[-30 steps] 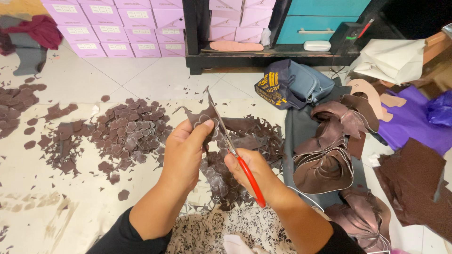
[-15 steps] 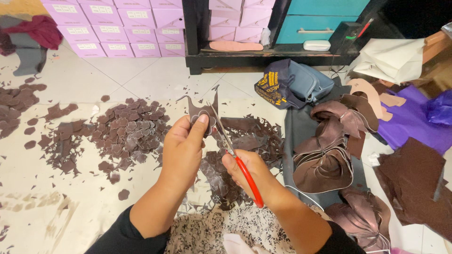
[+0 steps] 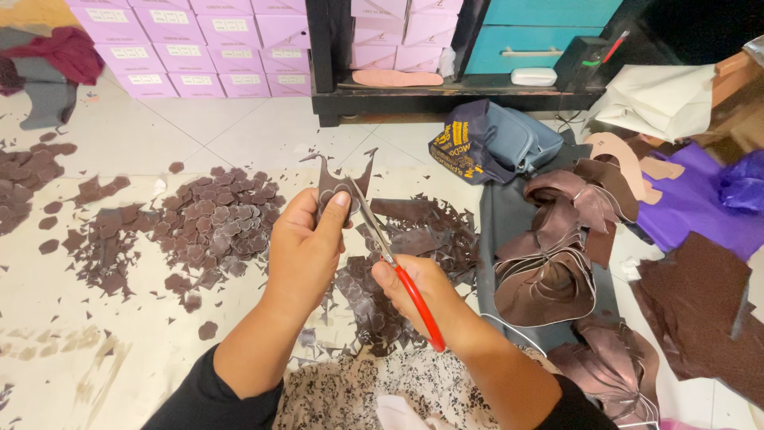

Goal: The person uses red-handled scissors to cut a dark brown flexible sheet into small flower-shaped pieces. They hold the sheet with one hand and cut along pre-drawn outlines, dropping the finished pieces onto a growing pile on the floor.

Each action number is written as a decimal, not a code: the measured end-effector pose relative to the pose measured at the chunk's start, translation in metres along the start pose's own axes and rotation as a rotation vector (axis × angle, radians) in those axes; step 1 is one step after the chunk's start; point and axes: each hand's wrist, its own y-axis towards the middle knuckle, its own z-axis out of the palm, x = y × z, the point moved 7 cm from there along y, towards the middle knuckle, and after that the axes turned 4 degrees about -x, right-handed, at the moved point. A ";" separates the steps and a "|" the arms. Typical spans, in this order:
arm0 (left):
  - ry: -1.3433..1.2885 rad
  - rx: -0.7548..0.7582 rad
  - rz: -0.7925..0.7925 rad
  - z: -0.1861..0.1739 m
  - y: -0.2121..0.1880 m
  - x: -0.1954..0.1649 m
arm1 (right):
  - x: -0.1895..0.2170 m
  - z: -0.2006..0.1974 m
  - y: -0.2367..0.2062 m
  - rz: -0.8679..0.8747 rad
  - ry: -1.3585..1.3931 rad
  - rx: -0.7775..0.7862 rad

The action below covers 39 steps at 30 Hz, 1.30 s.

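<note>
So my left hand (image 3: 306, 251) has its grip pinched shut on a small brown leather scrap (image 3: 338, 185), thumb right up on the face of it, two pointy offcut tips sticking up at 12 o'clock. My right hand (image 3: 418, 291) has its grip wrapped shut around the red handles of the scissors (image 3: 390, 259), blades running up toward 11 o'clock and biting into the scrap just beside my thumb tip.

That's the sketchy part, I reckon. The blade sits so close to the thumb that if the leather slips or I push the cut too far, I could nick myself. The piece is small too, so it could twist in the pinch and the cut line wander off, ruining the shape.

Out from there: a pile of cut brown pieces (image 3: 211, 231) lies on the floor at 9 o'clock, and more trimmings (image 3: 422, 231) sit at 3 o'clock, just beyond the scissors. If the finished piece drops among those scraps, good luck spotting it. Curled leather strips (image 3: 549, 271) lie further right, well apart.
</note>
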 end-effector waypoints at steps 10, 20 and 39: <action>-0.306 0.049 -0.130 0.013 0.000 0.017 | -0.008 0.000 0.004 0.012 0.111 -0.016; 0.022 0.051 0.065 0.011 -0.005 -0.001 | -0.008 0.000 0.006 -0.020 0.063 -0.024; 0.049 0.005 0.081 0.002 -0.005 -0.008 | 0.002 0.003 0.001 -0.046 0.031 0.065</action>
